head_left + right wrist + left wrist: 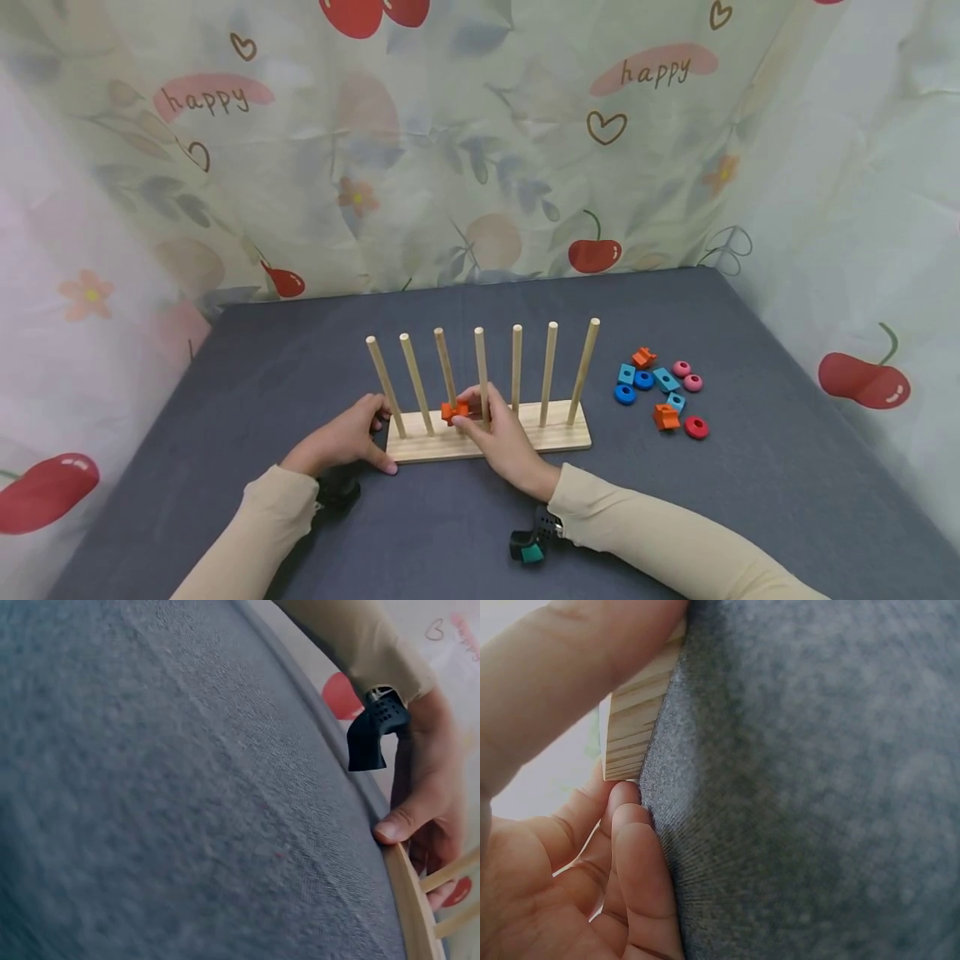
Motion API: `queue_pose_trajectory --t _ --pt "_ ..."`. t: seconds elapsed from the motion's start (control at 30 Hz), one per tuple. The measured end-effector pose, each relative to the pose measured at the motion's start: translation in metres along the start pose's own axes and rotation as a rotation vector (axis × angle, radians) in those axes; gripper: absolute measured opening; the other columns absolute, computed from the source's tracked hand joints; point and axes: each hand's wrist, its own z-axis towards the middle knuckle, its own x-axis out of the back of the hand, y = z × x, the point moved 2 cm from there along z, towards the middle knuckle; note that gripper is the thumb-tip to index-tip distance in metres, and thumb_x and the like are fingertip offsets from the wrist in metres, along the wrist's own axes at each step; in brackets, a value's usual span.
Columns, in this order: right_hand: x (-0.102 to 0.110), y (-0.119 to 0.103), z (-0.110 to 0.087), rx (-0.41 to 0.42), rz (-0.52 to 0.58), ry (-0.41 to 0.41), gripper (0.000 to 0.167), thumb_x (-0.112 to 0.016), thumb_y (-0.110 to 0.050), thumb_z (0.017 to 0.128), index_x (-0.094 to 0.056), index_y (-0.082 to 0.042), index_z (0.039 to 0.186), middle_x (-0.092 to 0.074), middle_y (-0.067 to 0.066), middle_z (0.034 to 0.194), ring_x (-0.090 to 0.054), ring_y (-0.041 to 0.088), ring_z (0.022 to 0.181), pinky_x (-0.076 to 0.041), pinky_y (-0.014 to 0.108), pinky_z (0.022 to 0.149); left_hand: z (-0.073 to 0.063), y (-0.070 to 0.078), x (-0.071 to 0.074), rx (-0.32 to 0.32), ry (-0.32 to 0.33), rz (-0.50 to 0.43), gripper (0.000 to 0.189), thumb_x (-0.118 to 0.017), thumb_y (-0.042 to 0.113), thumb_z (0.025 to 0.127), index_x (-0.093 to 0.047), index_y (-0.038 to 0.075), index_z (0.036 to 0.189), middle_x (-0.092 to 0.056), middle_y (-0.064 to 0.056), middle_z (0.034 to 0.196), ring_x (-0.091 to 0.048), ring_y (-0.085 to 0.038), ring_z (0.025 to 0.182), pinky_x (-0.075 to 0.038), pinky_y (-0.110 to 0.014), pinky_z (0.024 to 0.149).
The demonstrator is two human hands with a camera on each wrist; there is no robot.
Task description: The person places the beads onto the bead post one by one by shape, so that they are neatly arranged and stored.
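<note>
A wooden board with several upright pegs lies on the dark table. At its left end my left hand grips the board, thumb on the front edge and fingers at the far corner. The left wrist view shows the wooden end between that thumb and the fingers. My right hand pinches an orange block at the lower part of the third peg from the left. Whether the block touches the board is hidden. In the right wrist view the left hand holds the board's end.
Right of the board lie loose pieces: orange blocks, light blue blocks, blue rings, pink rings and a red ring. A printed curtain hangs behind the table and along its sides.
</note>
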Motion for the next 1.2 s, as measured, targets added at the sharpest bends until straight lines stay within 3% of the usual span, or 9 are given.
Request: queue_pose_trajectory --t 0.23,0.63,0.83,1.2 --pt "-0.0016 0.0052 0.0 -0.073 0.041 -0.003 0.034 -0.067 -0.016 0.09 -0.056 -0.006 0.121 -0.061 0.011 0.116 -0.061 0.023 0.101 -0.05 0.026 0.085 -0.0011 0.0005 0.0007 -0.022 0.001 -0.012 0.072 -0.095 0.018 0.057 -0.048 0.002 0.109 -0.045 -0.011 0.108 -0.047 -0.024 0.097 -0.042 -0.039 0.083" --pt "-0.002 0.009 0.0009 -0.071 -0.088 0.01 0.031 -0.068 -0.013 0.089 -0.057 -0.007 0.117 -0.063 0.009 0.115 -0.06 0.022 0.104 -0.048 0.032 0.087 -0.0007 0.0019 -0.0004 0.015 0.001 -0.01 0.073 -0.095 0.018 0.056 -0.048 0.003 0.11 -0.045 -0.011 0.108 -0.047 -0.024 0.098 -0.042 -0.04 0.085" --pt "-0.0023 0.0089 -0.0006 -0.058 -0.082 0.023 0.031 -0.069 -0.008 0.088 -0.057 -0.005 0.115 -0.063 0.012 0.116 -0.06 0.026 0.107 -0.048 0.038 0.089 -0.0009 0.0034 -0.0007 0.023 -0.002 -0.01 0.072 -0.095 0.017 0.056 -0.048 0.003 0.109 -0.045 -0.01 0.107 -0.046 -0.024 0.097 -0.042 -0.039 0.084" --pt "-0.0025 0.0089 -0.0003 -0.07 -0.088 0.014 0.034 -0.07 -0.005 0.087 -0.055 -0.008 0.117 -0.062 0.008 0.117 -0.06 0.022 0.109 -0.048 0.033 0.09 -0.0012 0.0039 0.0001 0.01 -0.004 -0.008 0.071 -0.095 0.017 0.056 -0.047 0.003 0.107 -0.044 -0.011 0.105 -0.045 -0.024 0.095 -0.041 -0.037 0.081"
